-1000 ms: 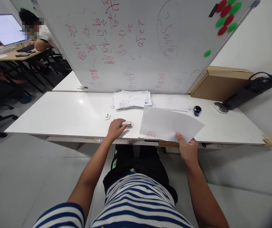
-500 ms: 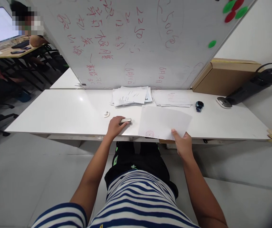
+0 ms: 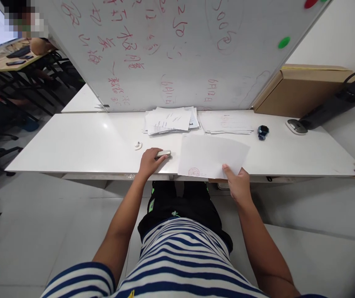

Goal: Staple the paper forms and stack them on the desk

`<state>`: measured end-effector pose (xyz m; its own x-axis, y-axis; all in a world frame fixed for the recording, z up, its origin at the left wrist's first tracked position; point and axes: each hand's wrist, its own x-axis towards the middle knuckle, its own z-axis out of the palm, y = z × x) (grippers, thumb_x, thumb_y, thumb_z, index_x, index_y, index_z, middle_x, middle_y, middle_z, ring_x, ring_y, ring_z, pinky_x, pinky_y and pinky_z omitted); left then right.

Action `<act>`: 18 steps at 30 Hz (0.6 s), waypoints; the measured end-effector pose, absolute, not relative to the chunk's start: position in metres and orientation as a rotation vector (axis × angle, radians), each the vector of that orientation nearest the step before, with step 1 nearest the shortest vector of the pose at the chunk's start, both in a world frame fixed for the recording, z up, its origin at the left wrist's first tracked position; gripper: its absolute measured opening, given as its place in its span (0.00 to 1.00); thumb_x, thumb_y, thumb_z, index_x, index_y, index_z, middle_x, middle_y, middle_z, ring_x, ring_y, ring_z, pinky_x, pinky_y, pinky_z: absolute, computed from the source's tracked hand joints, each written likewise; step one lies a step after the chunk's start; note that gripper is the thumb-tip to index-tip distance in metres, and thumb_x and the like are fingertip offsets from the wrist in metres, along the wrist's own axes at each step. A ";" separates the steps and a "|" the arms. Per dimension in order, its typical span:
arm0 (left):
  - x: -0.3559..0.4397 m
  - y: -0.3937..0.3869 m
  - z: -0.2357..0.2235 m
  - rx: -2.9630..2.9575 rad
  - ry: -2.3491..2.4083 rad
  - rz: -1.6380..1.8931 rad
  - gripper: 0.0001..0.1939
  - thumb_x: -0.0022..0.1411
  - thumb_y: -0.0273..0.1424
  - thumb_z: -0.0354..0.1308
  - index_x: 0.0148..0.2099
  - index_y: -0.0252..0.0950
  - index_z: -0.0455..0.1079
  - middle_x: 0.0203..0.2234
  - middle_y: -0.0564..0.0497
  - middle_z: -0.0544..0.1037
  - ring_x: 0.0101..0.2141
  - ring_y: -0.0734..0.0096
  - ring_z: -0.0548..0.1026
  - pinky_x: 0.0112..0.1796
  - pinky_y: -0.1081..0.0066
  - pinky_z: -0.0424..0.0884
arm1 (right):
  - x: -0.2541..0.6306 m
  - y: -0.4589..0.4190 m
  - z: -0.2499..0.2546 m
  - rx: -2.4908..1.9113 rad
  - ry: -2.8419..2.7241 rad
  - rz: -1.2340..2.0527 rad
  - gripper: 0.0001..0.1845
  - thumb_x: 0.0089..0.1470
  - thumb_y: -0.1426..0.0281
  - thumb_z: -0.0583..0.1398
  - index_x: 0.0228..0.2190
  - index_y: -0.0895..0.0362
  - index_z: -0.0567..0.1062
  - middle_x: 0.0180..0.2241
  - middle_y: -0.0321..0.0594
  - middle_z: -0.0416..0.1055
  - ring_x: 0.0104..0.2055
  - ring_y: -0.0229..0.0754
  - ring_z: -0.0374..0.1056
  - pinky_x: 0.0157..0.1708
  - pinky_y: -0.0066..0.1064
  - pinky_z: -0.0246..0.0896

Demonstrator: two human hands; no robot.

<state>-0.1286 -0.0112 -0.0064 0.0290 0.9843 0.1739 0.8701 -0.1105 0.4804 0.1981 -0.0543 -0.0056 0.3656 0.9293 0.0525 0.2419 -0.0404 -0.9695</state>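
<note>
From where I stand, the white table (image 3: 81,145) runs long and narrow, with the whiteboard (image 3: 190,58) rising along its back, so the open room lies mostly sideways: a broad stretch of tabletop to the left past a small white object (image 3: 138,145), and another to the right below the watch (image 3: 262,132). Behind the working area, two paper stacks (image 3: 169,121) sit against the board side, the right-hand one just beyond the far edge of the loose sheet (image 3: 210,155). That sheet, red stamp at its near left corner, lies over the table's front edge, its near border reaching that edge; whether it rests flat I can't tell. The right hand (image 3: 240,185), just off the front edge, pinches the sheet's near right part, thumb on top, the other fingers tucked underneath. The left hand (image 3: 149,162) is curled over the back end of the stapler (image 3: 164,154), thumb along its near side, front end poking out toward the sheet with a narrow strip of table between them.
</note>
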 end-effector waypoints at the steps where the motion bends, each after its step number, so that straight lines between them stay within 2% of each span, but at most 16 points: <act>1: -0.129 -0.011 -0.007 2.068 1.916 0.687 0.21 0.63 0.48 0.52 0.49 0.40 0.70 0.45 0.46 0.76 0.47 0.56 0.71 0.46 0.62 0.68 | 0.198 -0.054 -0.006 -1.539 -1.088 0.793 0.27 0.50 0.55 0.63 0.47 0.59 0.74 0.47 0.47 0.75 0.50 0.49 0.69 0.56 0.42 0.60; 6: -0.130 -0.011 -0.008 2.084 1.890 0.695 0.21 0.64 0.49 0.51 0.49 0.40 0.70 0.44 0.46 0.76 0.47 0.57 0.72 0.46 0.62 0.68 | 0.198 -0.052 -0.010 -1.565 -1.079 0.835 0.27 0.49 0.55 0.63 0.47 0.60 0.75 0.46 0.47 0.76 0.49 0.50 0.71 0.54 0.43 0.62; 11: -0.130 -0.010 -0.008 2.066 1.889 0.699 0.21 0.64 0.48 0.51 0.50 0.40 0.70 0.45 0.46 0.76 0.48 0.56 0.72 0.47 0.62 0.68 | 0.200 -0.040 -0.012 -1.641 -1.087 0.955 0.25 0.47 0.55 0.64 0.42 0.59 0.77 0.45 0.48 0.77 0.47 0.52 0.72 0.50 0.42 0.65; 15: -0.131 -0.008 -0.011 2.093 1.870 0.702 0.19 0.64 0.47 0.52 0.48 0.39 0.70 0.43 0.46 0.77 0.46 0.57 0.72 0.47 0.62 0.67 | 0.197 -0.001 -0.004 -1.580 -1.125 0.938 0.26 0.46 0.57 0.65 0.42 0.61 0.76 0.45 0.49 0.77 0.47 0.52 0.72 0.50 0.43 0.65; 18: -0.132 -0.005 -0.015 2.127 1.861 0.723 0.19 0.64 0.48 0.52 0.43 0.38 0.71 0.38 0.47 0.77 0.41 0.59 0.73 0.42 0.63 0.67 | 0.179 0.048 0.011 -1.476 -1.161 0.983 0.24 0.45 0.60 0.66 0.42 0.61 0.76 0.43 0.49 0.77 0.45 0.49 0.72 0.48 0.42 0.67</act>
